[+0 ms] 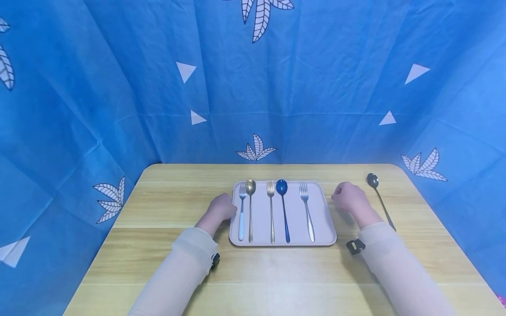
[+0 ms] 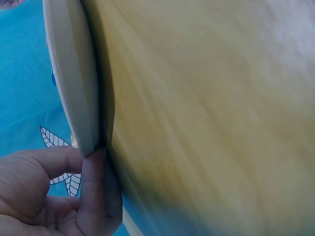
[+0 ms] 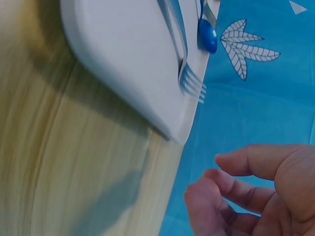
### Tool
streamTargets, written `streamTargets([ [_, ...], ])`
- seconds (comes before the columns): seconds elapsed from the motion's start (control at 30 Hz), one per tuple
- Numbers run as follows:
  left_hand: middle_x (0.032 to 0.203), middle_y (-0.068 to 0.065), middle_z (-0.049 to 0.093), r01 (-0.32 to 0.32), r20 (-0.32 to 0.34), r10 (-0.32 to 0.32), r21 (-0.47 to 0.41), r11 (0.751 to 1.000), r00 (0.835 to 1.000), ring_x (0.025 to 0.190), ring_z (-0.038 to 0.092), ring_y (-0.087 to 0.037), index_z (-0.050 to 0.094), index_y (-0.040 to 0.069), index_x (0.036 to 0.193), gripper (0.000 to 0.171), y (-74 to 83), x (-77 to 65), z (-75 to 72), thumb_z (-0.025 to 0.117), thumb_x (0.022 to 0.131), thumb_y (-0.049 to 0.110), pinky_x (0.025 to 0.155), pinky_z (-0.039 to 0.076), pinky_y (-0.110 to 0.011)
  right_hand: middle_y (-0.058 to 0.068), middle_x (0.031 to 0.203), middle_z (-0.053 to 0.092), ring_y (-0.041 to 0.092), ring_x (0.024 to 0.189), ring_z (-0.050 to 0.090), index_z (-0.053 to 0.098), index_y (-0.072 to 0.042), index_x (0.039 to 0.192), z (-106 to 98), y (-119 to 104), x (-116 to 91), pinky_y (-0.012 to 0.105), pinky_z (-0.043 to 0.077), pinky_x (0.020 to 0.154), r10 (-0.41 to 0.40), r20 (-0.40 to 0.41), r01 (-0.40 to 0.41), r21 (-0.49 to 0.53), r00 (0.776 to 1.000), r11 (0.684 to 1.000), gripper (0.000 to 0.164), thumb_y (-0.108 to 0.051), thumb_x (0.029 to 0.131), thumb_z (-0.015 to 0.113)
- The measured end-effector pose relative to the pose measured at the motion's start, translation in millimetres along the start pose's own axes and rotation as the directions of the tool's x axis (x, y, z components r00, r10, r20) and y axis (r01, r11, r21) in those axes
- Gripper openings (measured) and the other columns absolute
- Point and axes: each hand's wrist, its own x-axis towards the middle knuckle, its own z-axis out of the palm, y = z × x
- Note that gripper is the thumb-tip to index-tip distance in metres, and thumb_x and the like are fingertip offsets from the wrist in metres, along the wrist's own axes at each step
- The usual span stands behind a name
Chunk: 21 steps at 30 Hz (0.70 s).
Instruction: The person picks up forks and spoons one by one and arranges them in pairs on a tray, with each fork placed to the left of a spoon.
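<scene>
A pale tray (image 1: 261,215) lies on the wooden table. My left hand (image 1: 222,206) is at its left edge, and the left wrist view shows thumb and finger pinching the rim (image 2: 74,83). Across the tray, from left to right, are a fork with a light blue handle (image 1: 241,224), a gold spoon (image 1: 251,188), a gold fork (image 1: 271,193), a blue spoon (image 1: 282,187) and a silver fork (image 1: 310,226). Just beyond the right edge, my right hand (image 1: 349,198) hovers apart from the tray, fingers loosely bent and holding nothing in the right wrist view.
To the right of my right hand, a dark long-handled spoon (image 1: 373,180) lies on the table (image 1: 284,276). A blue cloth (image 1: 316,79) with white leaf and triangle prints hangs behind and along both sides of the table.
</scene>
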Motion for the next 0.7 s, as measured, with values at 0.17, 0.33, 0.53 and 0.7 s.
streamTargets([
  [0.17, 0.084, -0.012, 0.060, 0.004, 0.007, -0.004, 0.003, 1.000, 1.000, 0.072, 0.059, -0.024, 0.061, -0.004, 0.109, 0.021, -1.3, 1.0, 0.4, 0.057, 0.090, 0.005, 0.062, 0.049, -0.031, 0.011, 0.080, 0.063, 0.025, 0.068, 0.059, 0.060, -0.002, 0.090, -8.4, 10.0, 1.3, 0.044, 0.049, 0.067, -0.003, -0.009, 0.003, -0.032, 1.000, 0.999, 0.015, -0.016, 0.091, 0.053],
  [0.33, 0.084, -0.012, 0.060, -0.006, 0.006, 0.006, 0.020, 1.000, 1.000, 0.072, 0.059, -0.023, 0.062, -0.004, 0.106, 0.019, -0.8, -0.1, -0.6, 0.057, 0.090, 0.005, 0.061, 0.049, -0.031, 0.009, 0.079, 0.062, 0.024, 0.068, 0.059, 0.059, -0.004, 0.088, -17.4, 17.8, 0.8, 0.046, 0.049, 0.068, -0.025, -0.013, 0.023, -0.094, 1.000, 0.995, 0.016, -0.018, 0.091, 0.052],
  [0.53, 0.085, -0.012, 0.060, 0.003, 0.005, -0.003, 0.020, 1.000, 1.000, 0.073, 0.059, -0.024, 0.061, -0.005, 0.110, 0.022, -0.3, 0.0, -0.7, 0.057, 0.091, 0.006, 0.063, 0.050, -0.031, 0.007, 0.073, 0.060, 0.022, 0.066, 0.059, 0.058, -0.003, 0.089, -25.5, 26.2, 0.1, 0.045, 0.049, 0.068, -0.014, -0.004, 0.014, -0.071, 1.000, 0.997, 0.018, -0.019, 0.094, 0.054],
  [0.7, 0.084, -0.011, 0.060, 0.015, 0.007, -0.015, 0.029, 0.999, 1.000, 0.072, 0.059, -0.023, 0.062, -0.003, 0.108, 0.020, -0.1, 2.8, 0.9, 0.058, 0.091, 0.006, 0.063, 0.050, -0.031, 0.012, 0.080, 0.064, 0.026, 0.070, 0.061, 0.060, 0.002, 0.096, -29.9, 36.4, 1.2, 0.050, 0.050, 0.073, 0.012, -0.008, -0.012, -0.063, 1.000, 0.998, 0.022, -0.020, 0.094, 0.055],
])
